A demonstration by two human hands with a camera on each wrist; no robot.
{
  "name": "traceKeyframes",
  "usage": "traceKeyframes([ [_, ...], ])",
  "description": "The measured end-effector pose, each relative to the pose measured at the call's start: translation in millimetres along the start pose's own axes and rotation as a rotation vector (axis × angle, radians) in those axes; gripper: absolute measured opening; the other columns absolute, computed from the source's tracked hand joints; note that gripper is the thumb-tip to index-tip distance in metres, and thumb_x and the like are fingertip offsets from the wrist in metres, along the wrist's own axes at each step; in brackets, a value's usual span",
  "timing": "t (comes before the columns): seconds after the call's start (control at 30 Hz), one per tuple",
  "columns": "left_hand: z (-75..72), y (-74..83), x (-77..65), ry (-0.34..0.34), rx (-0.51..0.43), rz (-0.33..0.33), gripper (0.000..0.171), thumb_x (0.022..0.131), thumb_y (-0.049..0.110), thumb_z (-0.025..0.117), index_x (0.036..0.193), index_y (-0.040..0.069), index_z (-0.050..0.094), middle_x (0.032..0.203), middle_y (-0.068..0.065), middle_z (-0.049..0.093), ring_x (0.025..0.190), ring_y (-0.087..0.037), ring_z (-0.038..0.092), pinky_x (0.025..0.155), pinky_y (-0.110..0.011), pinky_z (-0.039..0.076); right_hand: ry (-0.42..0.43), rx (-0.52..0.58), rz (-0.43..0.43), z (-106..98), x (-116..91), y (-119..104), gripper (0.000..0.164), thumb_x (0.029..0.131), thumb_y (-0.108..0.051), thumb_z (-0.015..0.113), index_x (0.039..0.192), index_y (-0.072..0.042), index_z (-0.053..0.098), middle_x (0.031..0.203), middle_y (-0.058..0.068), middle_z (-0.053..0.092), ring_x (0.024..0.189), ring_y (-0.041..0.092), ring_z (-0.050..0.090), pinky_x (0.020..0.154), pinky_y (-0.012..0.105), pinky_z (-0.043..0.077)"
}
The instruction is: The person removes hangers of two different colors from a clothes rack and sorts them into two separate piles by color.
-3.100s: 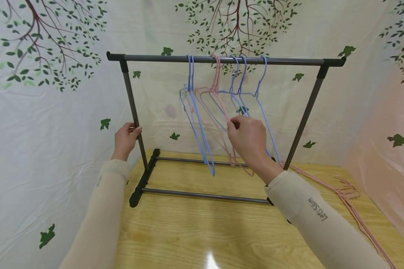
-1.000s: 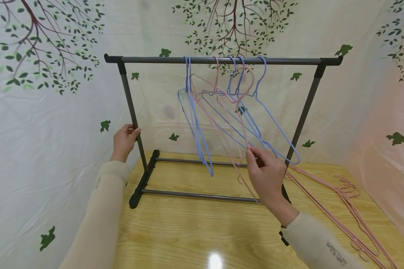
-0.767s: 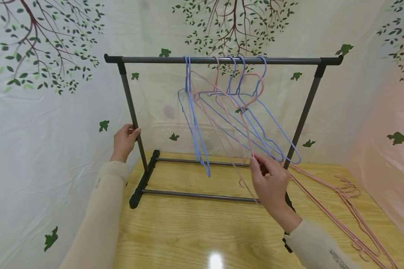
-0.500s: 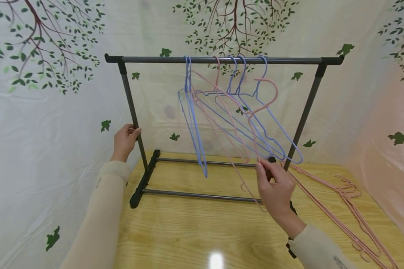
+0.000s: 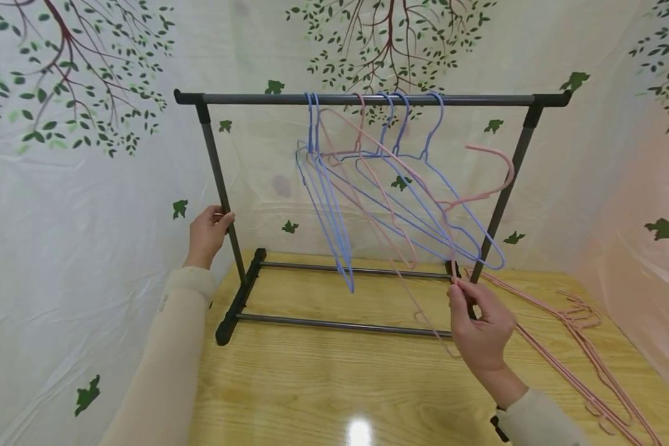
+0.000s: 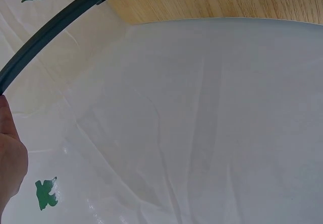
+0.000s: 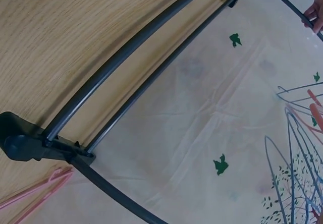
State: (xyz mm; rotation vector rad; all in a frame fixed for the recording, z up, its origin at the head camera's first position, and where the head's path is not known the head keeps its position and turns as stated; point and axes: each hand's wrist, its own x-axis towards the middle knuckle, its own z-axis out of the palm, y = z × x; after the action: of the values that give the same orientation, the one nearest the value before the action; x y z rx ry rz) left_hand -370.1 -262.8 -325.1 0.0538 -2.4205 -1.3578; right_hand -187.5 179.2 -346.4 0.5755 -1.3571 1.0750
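Pink wire hanger in your right hand, its hook clear of the rail

You have a pink wire hanger in front of the garment rack, below the level of its top rail and toward the right end. Your right hand pinches its wire between thumb and forefinger; the hook curls above your hand and overlaps the right post in the head view. The hanger's frame crosses in front of the hung ones, and you cannot tell from here whether they touch.

Your left hand grips the left post partway up, thumb on the near side and fingers wrapped behind.

On the rail, two blue hangers hang close together left of the middle. Next to them, on their right, hangs another pink hanger, followed by three more blue hangers, the last one set a little apart.

The rack stands on a wood-grain table. To your right, loose pink hangers lie bunched on the tabletop. Behind everything hangs a pale sheet printed with leafy branches and green shapes.
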Motion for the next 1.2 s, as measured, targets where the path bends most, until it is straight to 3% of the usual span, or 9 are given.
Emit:
traceKeyframes([
  [0.23,0.8,-0.6,1.5,0.004,-0.010,0.002,0.037,0.104,0.028,0.054,0.128,0.000,0.055,0.125,-0.022,0.062,0.110,-0.036,0.061,0.096,-0.048,0.048,0.057,0.012,0.025,-9.3,3.6,5.1,0.023,0.089,-0.003,0.070,0.083,0.019,0.069,0.073,0.011,0.071,0.069,-0.004,0.061,0.068,0.010,0.048],
  [0.5,1.2,-2.5,2.5,0.001,-0.009,0.003,0.042,0.104,0.033,0.053,0.129,0.000,0.054,0.125,-0.021,0.062,0.110,-0.035,0.061,0.097,-0.047,0.048,0.145,0.123,0.042,-13.4,15.6,6.2,0.017,0.086,0.007,0.068,0.083,0.023,0.066,0.077,0.013,0.072,0.066,0.000,0.064,0.066,0.011,0.050],
  [0.8,0.3,-4.3,4.5,0.000,-0.023,0.004,0.042,0.104,0.032,0.053,0.129,-0.001,0.054,0.125,-0.022,0.061,0.111,-0.035,0.061,0.099,-0.046,0.048,0.270,0.198,0.117,-23.2,32.3,9.2,0.014,0.083,0.013,0.066,0.083,0.027,0.062,0.077,0.011,0.072,0.061,0.004,0.065,0.064,0.013,0.052],
  [1.2,0.1,-4.2,5.1,0.009,-0.011,0.012,0.038,0.104,0.029,0.054,0.127,-0.001,0.055,0.125,-0.022,0.062,0.110,-0.036,0.062,0.097,-0.047,0.049,0.396,0.144,0.154,-46.4,58.7,15.9,0.012,0.081,0.014,0.063,0.080,0.026,0.064,0.070,0.012,0.071,0.053,0.007,0.062,0.059,0.015,0.051],
])
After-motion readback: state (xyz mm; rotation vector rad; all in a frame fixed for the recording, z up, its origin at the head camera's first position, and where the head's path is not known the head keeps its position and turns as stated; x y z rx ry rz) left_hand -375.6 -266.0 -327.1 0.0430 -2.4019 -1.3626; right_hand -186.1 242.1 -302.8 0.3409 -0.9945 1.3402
